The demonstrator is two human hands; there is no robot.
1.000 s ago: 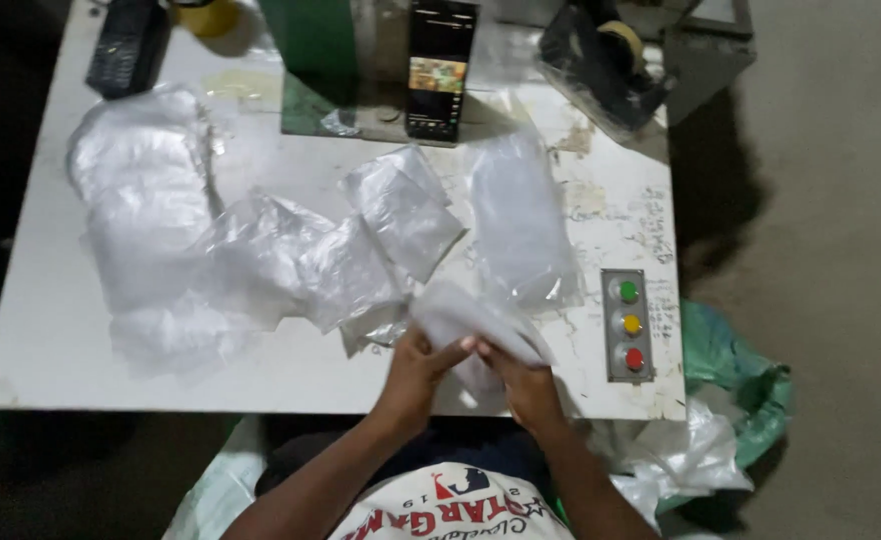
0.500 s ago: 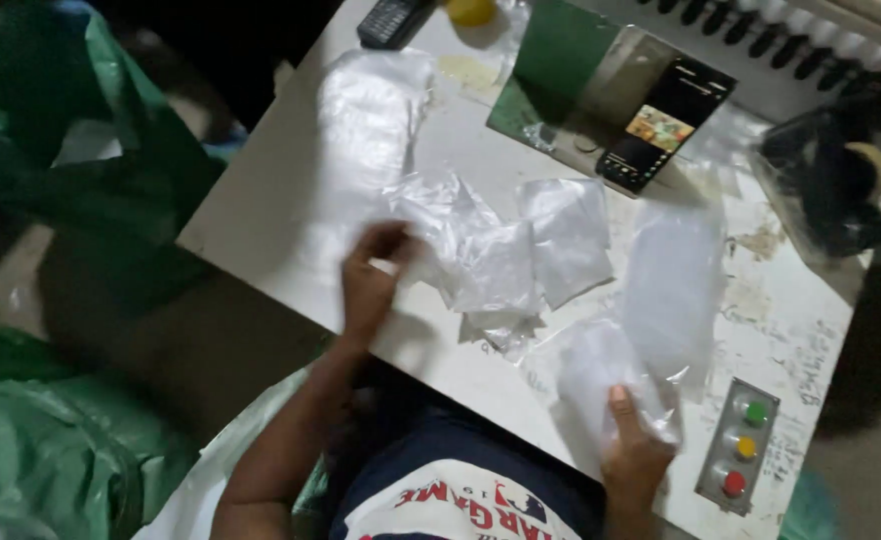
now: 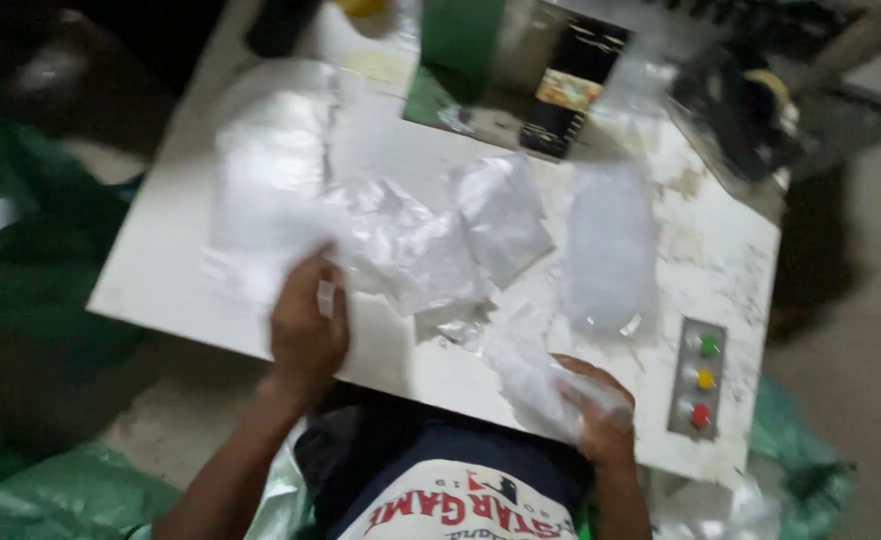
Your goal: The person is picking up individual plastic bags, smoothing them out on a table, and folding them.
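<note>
My left hand [image 3: 306,325] rests on the white table [image 3: 721,260], its fingers on the edge of a heap of clear plastic bags [image 3: 401,245]. My right hand [image 3: 601,410] is at the near table edge, closed around a crumpled clear plastic bag [image 3: 536,375]. Another filled clear bag [image 3: 611,245] lies flat between the heap and a small panel with green, yellow and red buttons [image 3: 701,378]. A large flat stack of clear bags [image 3: 266,170] lies at the left of the table.
A green machine block [image 3: 461,40] and a dark device with a lit screen [image 3: 566,95] stand at the back. A dark tape dispenser [image 3: 746,110] sits back right. Green sacks [image 3: 31,240] lie on the floor to the left and below.
The view has swung back toward the table. My left hand moved left across the heap of bags; my right hand still holds its bag at the near edge.
</note>
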